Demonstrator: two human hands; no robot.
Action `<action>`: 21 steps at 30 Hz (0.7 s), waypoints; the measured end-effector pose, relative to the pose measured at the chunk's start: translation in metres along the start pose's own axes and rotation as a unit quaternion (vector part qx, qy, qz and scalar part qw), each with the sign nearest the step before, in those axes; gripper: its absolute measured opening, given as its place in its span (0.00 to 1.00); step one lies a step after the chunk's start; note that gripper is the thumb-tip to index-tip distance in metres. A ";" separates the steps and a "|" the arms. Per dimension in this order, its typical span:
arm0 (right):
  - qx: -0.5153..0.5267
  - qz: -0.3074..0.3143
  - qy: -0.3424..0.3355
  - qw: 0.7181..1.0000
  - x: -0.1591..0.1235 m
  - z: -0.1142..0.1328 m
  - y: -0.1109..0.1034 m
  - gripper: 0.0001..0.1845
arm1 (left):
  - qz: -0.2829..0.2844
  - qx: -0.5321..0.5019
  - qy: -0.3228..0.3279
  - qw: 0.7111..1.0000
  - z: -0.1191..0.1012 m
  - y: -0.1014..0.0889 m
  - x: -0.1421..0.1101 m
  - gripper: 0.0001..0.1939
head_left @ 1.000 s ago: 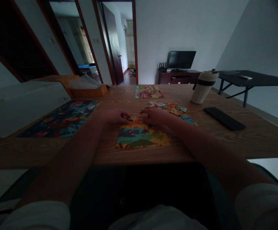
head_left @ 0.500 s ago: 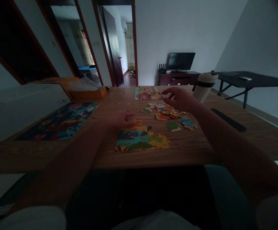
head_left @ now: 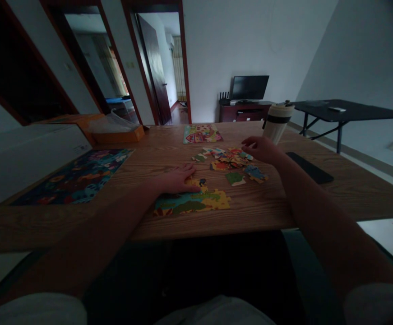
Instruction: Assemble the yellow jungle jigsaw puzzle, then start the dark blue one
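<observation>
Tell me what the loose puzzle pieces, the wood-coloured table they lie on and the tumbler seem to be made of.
Loose puzzle pieces: probably cardboard with a printed face, being flat and brightly patterned.
Table: wood or wood-look laminate, given the brown grain lines.
Tumbler: pale and smooth-looking with a dark band; plastic or coated metal, I can't tell.

Joined puzzle [head_left: 196, 206] lay near on worktop [head_left: 264, 207]; loose pieces [head_left: 228, 161] lay beyond, rightward; picture card [head_left: 203, 134] lay far; cup [head_left: 275, 128] stood far right.

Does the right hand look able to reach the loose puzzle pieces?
Probably yes: the right hand is by the right side of the loose puzzle pieces, with nothing visible in between.
</observation>
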State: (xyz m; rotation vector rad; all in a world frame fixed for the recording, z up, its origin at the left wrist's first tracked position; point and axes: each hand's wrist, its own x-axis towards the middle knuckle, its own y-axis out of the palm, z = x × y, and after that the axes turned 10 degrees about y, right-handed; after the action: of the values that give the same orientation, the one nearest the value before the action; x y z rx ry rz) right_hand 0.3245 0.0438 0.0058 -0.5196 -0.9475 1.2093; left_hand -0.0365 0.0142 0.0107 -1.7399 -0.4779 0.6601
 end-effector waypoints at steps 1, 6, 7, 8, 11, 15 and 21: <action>-0.010 0.023 -0.005 1.000 -0.001 0.002 0.004 0.16 | -0.001 0.001 0.000 1.000 0.001 0.000 0.000 0.51; -0.078 0.121 -0.009 0.990 0.000 0.000 0.015 0.17 | -0.009 0.005 0.007 1.000 0.008 0.005 0.003 0.51; -0.089 0.130 0.001 0.988 0.000 -0.003 0.015 0.18 | -0.008 0.005 0.006 1.000 0.008 0.005 0.003 0.52; -0.098 0.138 0.013 0.985 0.001 -0.005 0.014 0.19 | -0.006 0.004 0.006 1.000 0.008 0.006 0.004 0.52; -0.103 0.168 0.027 0.980 0.002 -0.012 0.009 0.20 | -0.003 0.006 0.005 1.000 0.008 0.006 0.005 0.51; -0.090 0.223 -0.055 0.969 0.001 -0.010 0.007 0.17 | -0.018 -0.012 0.010 1.000 0.012 0.005 0.004 0.49; -0.092 0.271 -0.113 0.952 -0.001 0.001 0.010 0.18 | -0.071 -0.087 0.015 0.994 0.020 -0.009 -0.006 0.40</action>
State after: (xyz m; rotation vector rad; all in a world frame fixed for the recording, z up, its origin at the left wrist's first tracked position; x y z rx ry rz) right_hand 0.3179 0.0457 -0.0019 -0.8402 -1.1616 1.7083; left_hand -0.0542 0.0277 0.0166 -1.8561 -0.6485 0.5022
